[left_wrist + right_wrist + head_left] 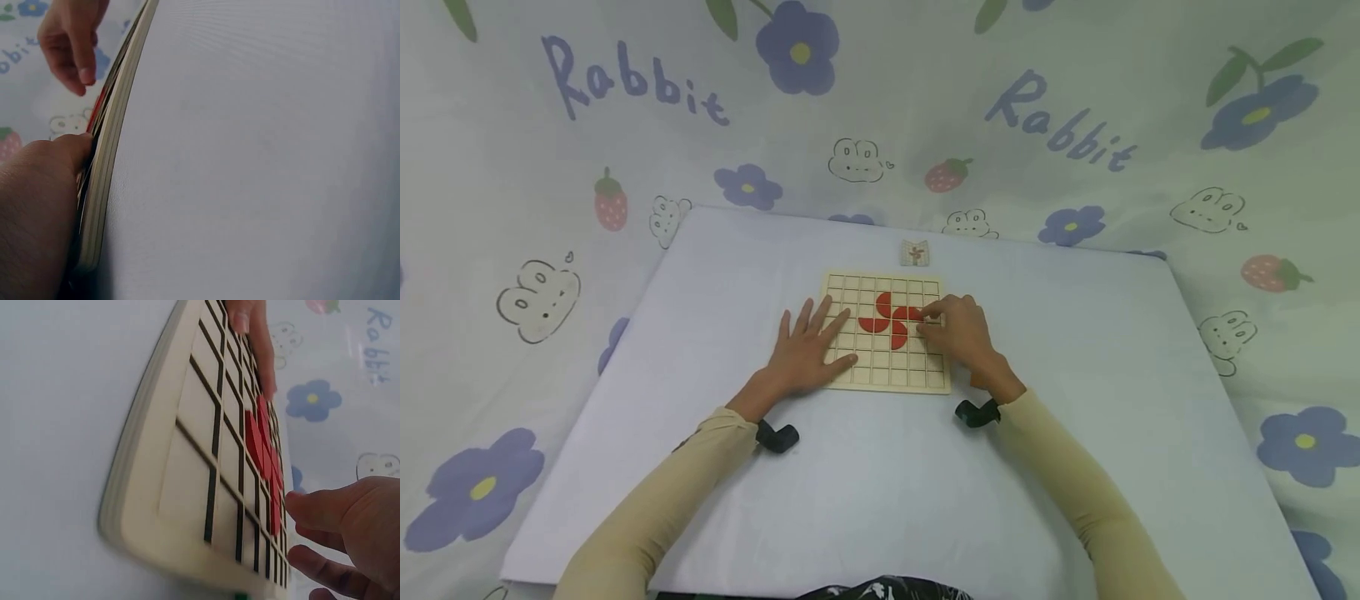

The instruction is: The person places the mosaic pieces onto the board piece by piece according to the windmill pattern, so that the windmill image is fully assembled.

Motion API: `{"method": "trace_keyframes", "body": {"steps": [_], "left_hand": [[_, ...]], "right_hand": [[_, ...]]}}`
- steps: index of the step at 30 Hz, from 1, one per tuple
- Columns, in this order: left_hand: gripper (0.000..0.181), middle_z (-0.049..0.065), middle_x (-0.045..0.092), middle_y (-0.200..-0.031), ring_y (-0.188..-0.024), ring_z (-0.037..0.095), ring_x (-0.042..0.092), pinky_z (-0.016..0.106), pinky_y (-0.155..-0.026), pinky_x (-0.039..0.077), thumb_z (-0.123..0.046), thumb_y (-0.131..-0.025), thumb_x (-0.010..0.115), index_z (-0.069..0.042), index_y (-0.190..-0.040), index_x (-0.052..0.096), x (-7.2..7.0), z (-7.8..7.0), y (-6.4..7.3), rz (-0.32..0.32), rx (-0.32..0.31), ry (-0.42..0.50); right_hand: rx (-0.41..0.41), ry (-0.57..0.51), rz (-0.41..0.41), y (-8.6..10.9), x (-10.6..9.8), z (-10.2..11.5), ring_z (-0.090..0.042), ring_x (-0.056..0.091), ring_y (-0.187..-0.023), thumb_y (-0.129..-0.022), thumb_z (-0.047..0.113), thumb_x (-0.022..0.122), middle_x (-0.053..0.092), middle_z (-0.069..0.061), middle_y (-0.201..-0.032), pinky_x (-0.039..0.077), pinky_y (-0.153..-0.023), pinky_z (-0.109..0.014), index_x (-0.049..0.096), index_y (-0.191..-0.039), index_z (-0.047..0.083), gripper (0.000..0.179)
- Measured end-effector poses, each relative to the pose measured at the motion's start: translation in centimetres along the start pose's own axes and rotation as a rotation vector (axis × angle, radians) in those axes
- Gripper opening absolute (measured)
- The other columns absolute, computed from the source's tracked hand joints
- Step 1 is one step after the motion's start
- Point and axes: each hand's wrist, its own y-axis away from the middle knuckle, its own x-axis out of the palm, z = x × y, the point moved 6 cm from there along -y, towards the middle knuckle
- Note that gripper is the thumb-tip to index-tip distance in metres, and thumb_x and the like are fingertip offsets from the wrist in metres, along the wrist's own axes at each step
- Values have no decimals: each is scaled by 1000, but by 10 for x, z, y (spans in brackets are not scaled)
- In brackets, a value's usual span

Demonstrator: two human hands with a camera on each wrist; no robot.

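A square pale wooden board (887, 387) with a grid of cells lies on the white table. Near its middle, red quarter-round pieces (874, 325) form a pinwheel shape. My left hand (805, 354) rests with spread fingers on the board's left side; in the left wrist view its thumb (75, 147) lies at the board's edge. My right hand (961, 333) is over the board's right side, fingertips right at the end of the rightmost red piece (907, 313). In the right wrist view, its thumb and fingers (312, 559) stand apart, with nothing visible between them.
A small card (915, 253) with a red pinwheel picture lies behind the board. White cloth covers the table (760, 517). A curtain (895, 108) printed with flowers, rabbits and strawberries hangs behind it. Black camera mounts (778, 437) sit at both wrists.
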Motion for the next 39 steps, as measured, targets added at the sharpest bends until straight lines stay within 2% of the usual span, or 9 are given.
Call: {"method": "trace_keyframes", "body": {"steps": [7, 11, 18, 26, 33, 39], "left_hand": [[83, 9, -3, -164, -148, 37, -8, 62, -111, -9, -71, -93, 35, -26, -160, 14, 1, 1, 1, 1, -6, 8], [84, 8, -5, -164, -148, 36, -9, 62, -111, -9, -74, -92, 32, -28, -160, 12, 5, 2, -1, 6, -4, 1], [85, 7, -7, -164, -147, 37, -10, 62, -110, -11, -75, -92, 29, -28, -160, 11, 6, 4, -1, 4, 0, -8], [84, 10, -4, -164, -147, 38, -8, 64, -110, -8, -73, -93, 33, -25, -160, 13, 2, 1, -1, 3, 3, -3], [84, 11, -3, -164, -147, 39, -7, 64, -110, -8, -72, -94, 33, -24, -160, 14, 1, 0, 0, 1, 3, 8], [83, 11, -2, -164, -147, 39, -6, 64, -110, -8, -70, -94, 36, -24, -160, 15, 0, 0, 1, -1, 4, 12]], "right_hand": [[3, 90, 18, 15, -15, -24, -29, 55, -93, -85, 27, 77, 70, -7, -110, 43, -78, -46, 79, -100, 12, 21], [10, 130, 49, 25, -20, -34, -31, 57, -96, -83, 25, 78, 71, -8, -110, 44, -78, -49, 80, -96, 12, 19], [19, 210, 93, 36, -22, -43, -26, 56, -88, -80, 22, 78, 73, -4, -105, 40, -72, -43, 81, -92, 14, 15], [-74, 295, 56, 35, -20, -40, -21, 54, -83, -79, 26, 82, 74, 1, -95, 36, -72, -39, 81, -87, 16, 13], [-269, 395, -9, 32, -19, -33, -19, 50, -69, -76, 26, 81, 73, 1, -85, 35, -70, -39, 80, -82, 16, 11], [-301, 394, -51, 30, -26, -28, -19, 48, -68, -75, 27, 81, 72, 2, -82, 35, -69, -41, 79, -80, 18, 11]]}}
